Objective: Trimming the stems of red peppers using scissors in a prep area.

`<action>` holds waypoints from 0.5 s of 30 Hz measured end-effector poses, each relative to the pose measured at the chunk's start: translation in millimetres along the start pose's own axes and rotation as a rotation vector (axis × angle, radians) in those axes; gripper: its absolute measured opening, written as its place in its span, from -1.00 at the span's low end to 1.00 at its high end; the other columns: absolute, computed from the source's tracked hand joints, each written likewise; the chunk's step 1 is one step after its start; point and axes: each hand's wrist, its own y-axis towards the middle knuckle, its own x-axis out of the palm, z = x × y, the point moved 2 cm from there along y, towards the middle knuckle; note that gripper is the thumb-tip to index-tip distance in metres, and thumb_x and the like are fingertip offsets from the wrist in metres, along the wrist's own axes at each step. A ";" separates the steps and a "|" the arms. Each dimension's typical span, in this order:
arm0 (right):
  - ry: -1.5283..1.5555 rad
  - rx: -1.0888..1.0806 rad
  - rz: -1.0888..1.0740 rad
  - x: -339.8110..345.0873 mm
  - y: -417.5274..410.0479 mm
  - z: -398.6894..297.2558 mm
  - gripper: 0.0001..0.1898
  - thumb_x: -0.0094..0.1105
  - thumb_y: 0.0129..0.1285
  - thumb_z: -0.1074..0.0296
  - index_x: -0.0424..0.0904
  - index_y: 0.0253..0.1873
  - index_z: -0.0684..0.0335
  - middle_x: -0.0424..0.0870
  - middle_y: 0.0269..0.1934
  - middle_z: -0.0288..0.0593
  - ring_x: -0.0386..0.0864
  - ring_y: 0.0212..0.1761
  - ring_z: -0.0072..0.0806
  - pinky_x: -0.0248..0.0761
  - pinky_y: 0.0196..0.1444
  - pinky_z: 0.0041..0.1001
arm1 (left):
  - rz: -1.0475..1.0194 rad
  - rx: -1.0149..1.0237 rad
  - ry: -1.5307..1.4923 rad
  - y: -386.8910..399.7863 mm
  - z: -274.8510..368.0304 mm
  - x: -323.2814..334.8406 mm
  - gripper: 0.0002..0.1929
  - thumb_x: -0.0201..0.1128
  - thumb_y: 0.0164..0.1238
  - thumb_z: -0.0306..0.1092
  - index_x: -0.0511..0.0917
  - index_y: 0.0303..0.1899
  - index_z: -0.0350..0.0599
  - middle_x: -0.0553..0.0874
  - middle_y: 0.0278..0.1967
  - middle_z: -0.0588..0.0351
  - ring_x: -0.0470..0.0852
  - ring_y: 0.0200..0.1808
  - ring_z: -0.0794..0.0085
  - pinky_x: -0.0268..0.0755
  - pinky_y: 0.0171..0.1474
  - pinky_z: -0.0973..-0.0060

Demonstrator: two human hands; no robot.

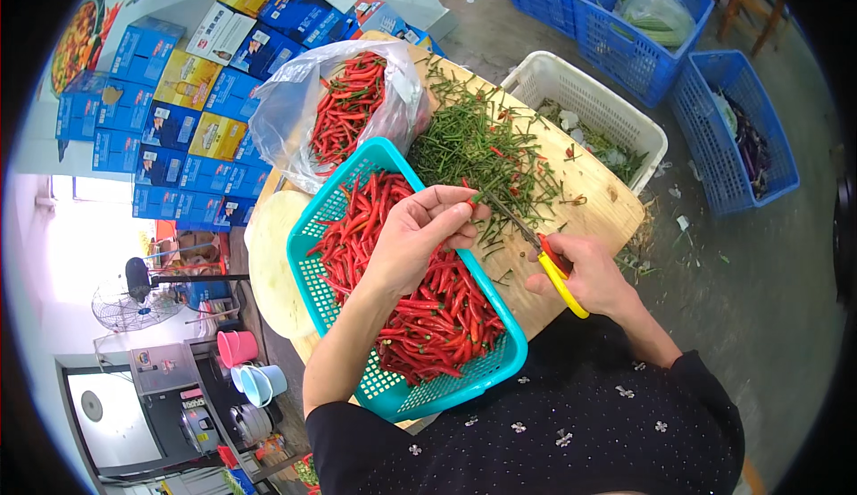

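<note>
Between thumb and fingertips, my left hand [422,230] pinches a red chili pepper [474,202] by its stem end, above the rim of a turquoise perforated basket [492,274]. Red chilies [442,334] without stems fill much of that basket. My right hand [582,271] grips scissors [559,281] with yellow and red handles. Their blades reach to the chili at my left fingertips. Under and beyond the blades lies a heap of cut green stems [462,140] on the wooden tabletop [602,204]. A clear plastic bag [284,117] at the far left holds red chilies with green stems [348,107].
A white plastic crate [589,93] with scraps stands against the table's right side. Blue crates [643,33] of vegetables are on the floor beyond it. A round pale board [274,261] lies left of the basket. Stacked blue and yellow cartons [201,93] line the wall.
</note>
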 end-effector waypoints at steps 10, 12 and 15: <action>-0.095 -0.034 0.008 -0.1 1.5 -4.8 -0.41 0.54 0.05 -0.23 0.55 -0.30 0.28 0.53 -0.53 -0.09 0.56 -0.46 -0.12 0.36 -0.40 -0.24 | 0.032 0.009 0.049 3.0 -6.5 3.7 -0.82 0.34 0.46 -0.39 0.67 0.00 -0.21 0.81 -0.17 0.10 0.76 -0.26 0.57 0.66 -0.20 0.60; -0.105 -0.059 0.030 0.2 2.2 -6.9 -0.41 0.55 0.04 -0.21 0.55 -0.30 0.28 0.53 -0.53 -0.09 0.56 -0.47 -0.12 0.37 -0.40 -0.24 | 0.029 0.006 0.081 2.9 -4.6 2.4 -0.82 0.35 0.45 -0.38 0.67 -0.02 -0.21 0.81 -0.18 0.10 0.75 -0.27 0.58 0.65 -0.21 0.61; -0.128 -0.106 0.072 0.8 3.3 -7.7 -0.41 0.56 0.04 -0.20 0.55 -0.29 0.29 0.54 -0.54 -0.09 0.56 -0.48 -0.12 0.37 -0.40 -0.24 | 0.008 -0.017 0.091 3.2 -2.5 0.7 -0.83 0.35 0.46 -0.37 0.68 -0.04 -0.20 0.81 -0.19 0.10 0.74 -0.29 0.61 0.63 -0.25 0.63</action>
